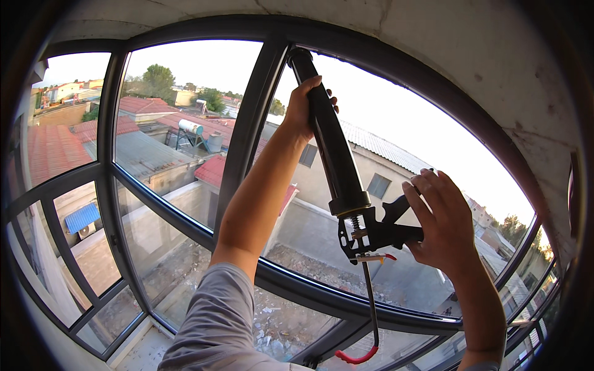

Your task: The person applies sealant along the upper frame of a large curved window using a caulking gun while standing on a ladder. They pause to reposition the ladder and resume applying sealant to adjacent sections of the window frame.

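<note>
A black caulking gun (334,142) slants across the window, its front end up at the top corner of the frame. My left hand (303,108) is wrapped round the upper part of its barrel. Lower down at the right, my right hand (442,216) is on the handle and trigger (399,210), its fingers reaching up over the trigger's end and its thumb side by the handle. Below the handle runs a bent metal rod (371,303), ending in a red-covered hook (357,357). The nozzle is not visible.
Dark window frames (247,133) surround me, with a bare concrete ceiling (470,55) close above. A crossbar (297,278) passes behind the gun. Outside the glass are red roofs (145,105), a water heater tank (190,127) and a rubble-strewn yard (284,328).
</note>
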`<move>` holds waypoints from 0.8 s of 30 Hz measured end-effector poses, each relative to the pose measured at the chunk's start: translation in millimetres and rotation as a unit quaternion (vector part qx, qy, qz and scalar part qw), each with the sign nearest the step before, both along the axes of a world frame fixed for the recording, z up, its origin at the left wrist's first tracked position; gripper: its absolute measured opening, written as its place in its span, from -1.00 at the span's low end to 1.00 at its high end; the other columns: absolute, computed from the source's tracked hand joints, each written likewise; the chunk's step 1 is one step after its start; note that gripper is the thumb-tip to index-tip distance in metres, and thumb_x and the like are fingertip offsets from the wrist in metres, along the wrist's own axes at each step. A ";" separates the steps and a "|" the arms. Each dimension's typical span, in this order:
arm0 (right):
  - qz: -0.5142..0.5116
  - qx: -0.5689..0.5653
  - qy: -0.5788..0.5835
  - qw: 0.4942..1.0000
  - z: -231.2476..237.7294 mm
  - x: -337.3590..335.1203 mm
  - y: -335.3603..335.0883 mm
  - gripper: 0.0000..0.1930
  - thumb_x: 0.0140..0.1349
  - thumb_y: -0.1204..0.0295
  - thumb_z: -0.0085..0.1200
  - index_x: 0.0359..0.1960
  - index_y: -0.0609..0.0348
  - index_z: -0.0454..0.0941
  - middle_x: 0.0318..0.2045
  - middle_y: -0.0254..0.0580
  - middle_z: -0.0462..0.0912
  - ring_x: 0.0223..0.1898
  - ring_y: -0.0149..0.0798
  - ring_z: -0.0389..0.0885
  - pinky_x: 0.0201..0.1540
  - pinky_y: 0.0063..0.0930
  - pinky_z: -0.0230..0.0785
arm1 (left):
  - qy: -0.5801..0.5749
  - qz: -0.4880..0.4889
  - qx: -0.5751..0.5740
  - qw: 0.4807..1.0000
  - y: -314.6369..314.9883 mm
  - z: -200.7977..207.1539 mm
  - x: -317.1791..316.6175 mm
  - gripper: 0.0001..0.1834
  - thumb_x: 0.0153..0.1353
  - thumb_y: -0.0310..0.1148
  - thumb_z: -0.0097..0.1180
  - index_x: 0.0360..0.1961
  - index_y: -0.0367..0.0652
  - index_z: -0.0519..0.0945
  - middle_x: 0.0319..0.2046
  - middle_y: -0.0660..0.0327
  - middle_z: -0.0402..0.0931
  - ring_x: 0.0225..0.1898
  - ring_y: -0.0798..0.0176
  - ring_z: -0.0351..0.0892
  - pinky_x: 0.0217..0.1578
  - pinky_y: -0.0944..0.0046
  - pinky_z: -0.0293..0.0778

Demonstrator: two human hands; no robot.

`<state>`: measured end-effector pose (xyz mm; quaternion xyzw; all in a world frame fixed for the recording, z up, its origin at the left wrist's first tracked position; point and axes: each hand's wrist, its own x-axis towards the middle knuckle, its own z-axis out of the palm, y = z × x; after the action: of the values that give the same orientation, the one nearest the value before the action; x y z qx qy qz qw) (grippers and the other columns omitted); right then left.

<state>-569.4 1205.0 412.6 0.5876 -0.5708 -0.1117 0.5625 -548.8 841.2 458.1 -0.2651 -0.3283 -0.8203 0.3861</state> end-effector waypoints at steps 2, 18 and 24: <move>0.010 -0.003 0.016 1.000 5.1 4.8 0.5 -0.08 -0.35 0.23 0.64 0.18 0.19 0.52 0.12 0.03 0.55 0.25 0.02 0.50 0.46 0.00 0.25 | 0.010 -0.008 -0.007 1.000 -0.2 0.8 1.4 -0.62 0.30 -0.17 0.18 -0.14 -0.27 0.40 -0.37 0.13 0.46 -0.37 0.16 0.62 -0.36 0.15 0.67; 0.022 0.015 0.034 0.999 13.3 48.6 6.5 -0.41 -0.06 0.25 0.46 -0.02 0.38 0.62 -0.13 0.10 0.65 0.04 0.03 0.61 0.43 0.04 0.28 | 0.010 0.022 -0.044 0.999 5.4 8.5 9.7 -0.63 0.32 -0.12 0.13 -0.22 -0.27 0.45 -0.46 0.11 0.53 -0.44 0.15 0.63 -0.39 0.17 0.64; 0.001 -0.009 0.090 0.996 -11.6 75.0 -12.8 -0.76 0.21 0.43 0.11 -0.19 0.37 0.64 -0.26 0.07 0.63 -0.12 -0.05 0.62 0.37 -0.01 0.34 | 0.005 -0.042 -0.066 0.997 -17.7 0.1 24.6 -0.65 0.34 -0.14 0.13 -0.24 -0.28 0.50 -0.45 0.07 0.59 -0.46 0.16 0.65 -0.39 0.22 0.64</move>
<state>-494.4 1192.1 401.1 0.5707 -0.5185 -0.1587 0.6167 -524.2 823.5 458.2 -0.3079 -0.3682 -0.8108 0.3349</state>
